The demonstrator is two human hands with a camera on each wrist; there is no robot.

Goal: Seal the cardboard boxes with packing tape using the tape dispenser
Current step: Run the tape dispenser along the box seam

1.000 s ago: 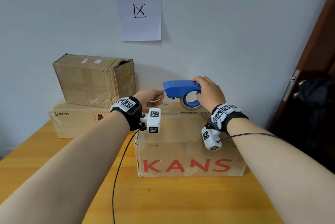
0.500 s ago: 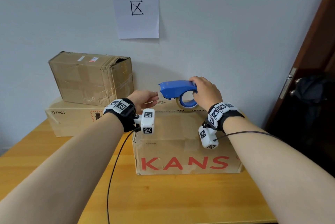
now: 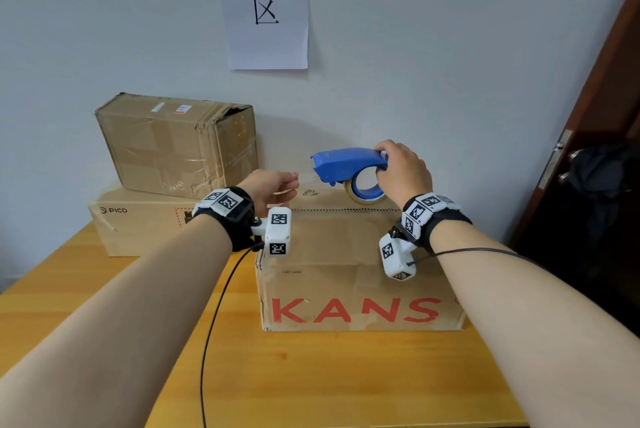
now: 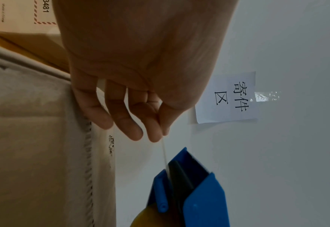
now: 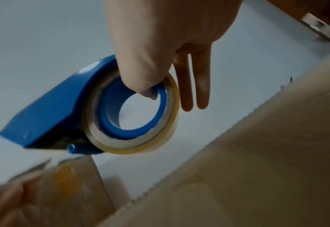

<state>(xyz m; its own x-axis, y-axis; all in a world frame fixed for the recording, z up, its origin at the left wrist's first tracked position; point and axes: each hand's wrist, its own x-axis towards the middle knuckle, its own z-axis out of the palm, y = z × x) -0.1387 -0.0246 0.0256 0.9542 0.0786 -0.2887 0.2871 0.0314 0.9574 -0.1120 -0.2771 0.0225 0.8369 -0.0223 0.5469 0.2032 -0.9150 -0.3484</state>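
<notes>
On the yellow table (image 3: pixel 329 379), far left: PICO box (image 3: pixel 138 226) with a taped box (image 3: pixel 176 143) stacked on it. Left hand (image 3: pixel 268 187) pinches the clear tape end (image 4: pixel 165 153) between thumb and forefinger, other fingers loosely curled. Blue tape dispenser (image 3: pixel 346 164) hovers over the KANS box (image 3: pixel 346 275) top, right hand (image 3: pixel 403 169) gripping it, thumb hooked inside the roll core.

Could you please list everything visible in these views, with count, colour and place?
Cardboard boxes: three, brown; KANS box in front, PICO box by the wall, taped box on it.
Tape dispenser: one, blue, above the KANS box.
Tape strip: one, clear, from dispenser to fingers.
Paper sign: one, white, on the wall.
Table: one, yellow wood.
Door: one, dark brown, right.
Left hand: pinches the tape.
Right hand: grips the dispenser.
</notes>
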